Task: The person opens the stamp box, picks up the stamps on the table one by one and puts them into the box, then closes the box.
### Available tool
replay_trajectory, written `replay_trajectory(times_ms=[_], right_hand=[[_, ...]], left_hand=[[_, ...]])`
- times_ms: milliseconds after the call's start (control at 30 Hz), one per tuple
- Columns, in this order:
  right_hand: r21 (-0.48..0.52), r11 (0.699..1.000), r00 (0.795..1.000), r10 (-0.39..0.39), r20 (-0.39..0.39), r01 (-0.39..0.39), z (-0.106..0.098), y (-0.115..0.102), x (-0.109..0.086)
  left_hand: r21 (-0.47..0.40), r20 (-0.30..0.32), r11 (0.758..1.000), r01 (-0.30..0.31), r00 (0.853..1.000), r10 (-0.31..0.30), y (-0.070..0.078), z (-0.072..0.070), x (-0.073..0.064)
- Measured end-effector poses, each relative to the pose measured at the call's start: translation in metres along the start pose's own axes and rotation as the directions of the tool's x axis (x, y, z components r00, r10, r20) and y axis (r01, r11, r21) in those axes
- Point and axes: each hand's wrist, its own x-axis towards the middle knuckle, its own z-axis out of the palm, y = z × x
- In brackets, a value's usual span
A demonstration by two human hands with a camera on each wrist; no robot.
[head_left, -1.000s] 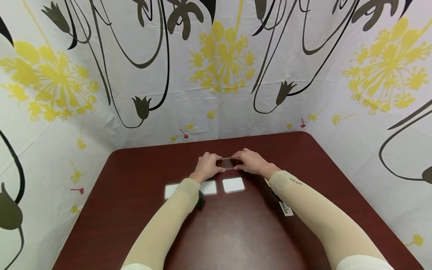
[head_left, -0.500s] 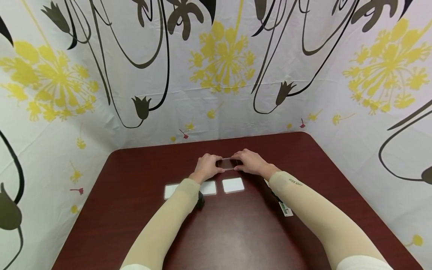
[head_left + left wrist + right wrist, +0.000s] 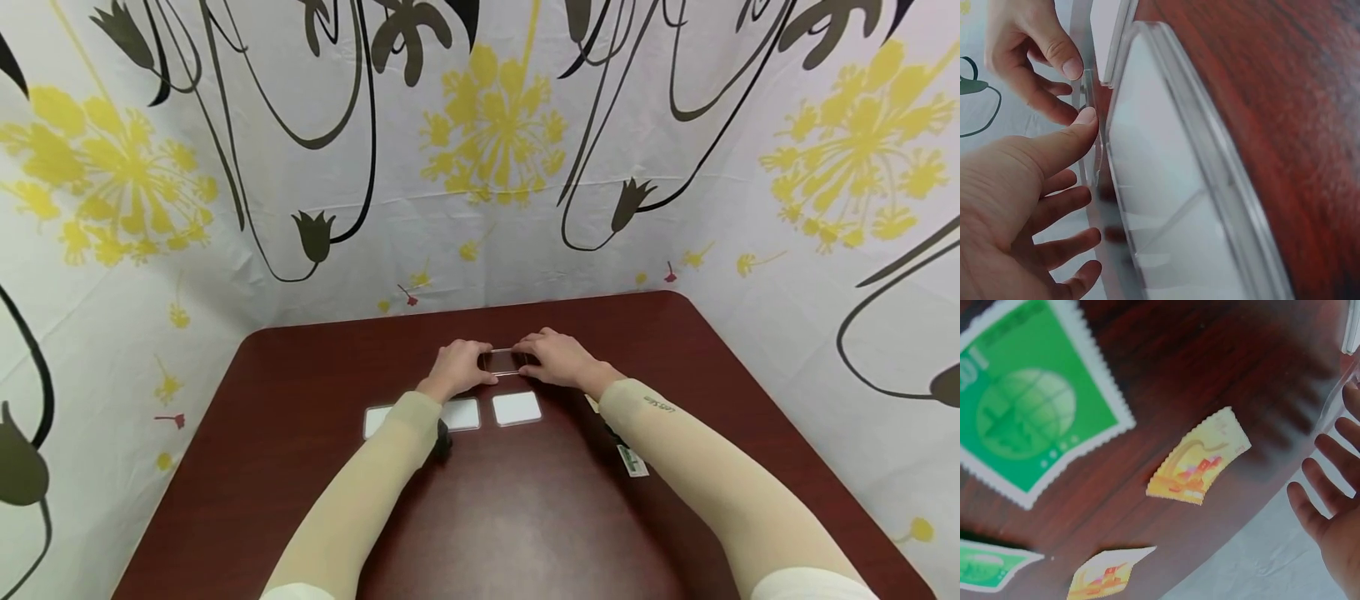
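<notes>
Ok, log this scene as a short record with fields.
left hand: holds the clear piece by its left end
right hand: holds its right end
white panel: on the table, nearer the camera than the clear piece
stamps: two green, two yellow, in the right wrist view
backdrop: white, floral print

Curtain (image 3: pixel 480 242) behind table (image 3: pixel 525 517). Far case (image 3: pixel 505 362) toward table's back edge — left hand (image 3: pixel 457 367) at its left, right hand (image 3: pixel 558 361) at its right. Before it, on table, near case (image 3: pixel 517 408); side case (image 3: pixel 462 414) just left (partly hidden behind left sleeve (image 3: pixel 386 467)). Stamps (image 3: pixel 1200 459) on table — right of cases, beside right sleeve (image 3: pixel 697 450).
</notes>
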Motion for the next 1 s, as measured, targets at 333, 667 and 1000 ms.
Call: replay_trajectory(times_ms=[333, 667, 1000], right_hand=[[-0.041, 0.999, 0.998, -0.005, -0.067, 0.002, -0.014, -0.006, -0.005], [-0.015, 1.000, 0.989, -0.027, -0.143, 0.026, -0.015, -0.020, -0.012], [-0.023, 1.000, 0.985, -0.023, -0.172, 0.019, -0.022, -0.045, -0.010]], left_hand=[[0.002, -0.003, 1.000, -0.011, 1.000, 0.011, 0.000, -0.016, -0.008], [-0.005, -0.012, 1.000, -0.016, 1.000, 0.016, -0.009, -0.027, -0.032], [-0.013, -0.010, 0.999, -0.043, 0.999, 0.042, -0.023, -0.037, -0.057]])
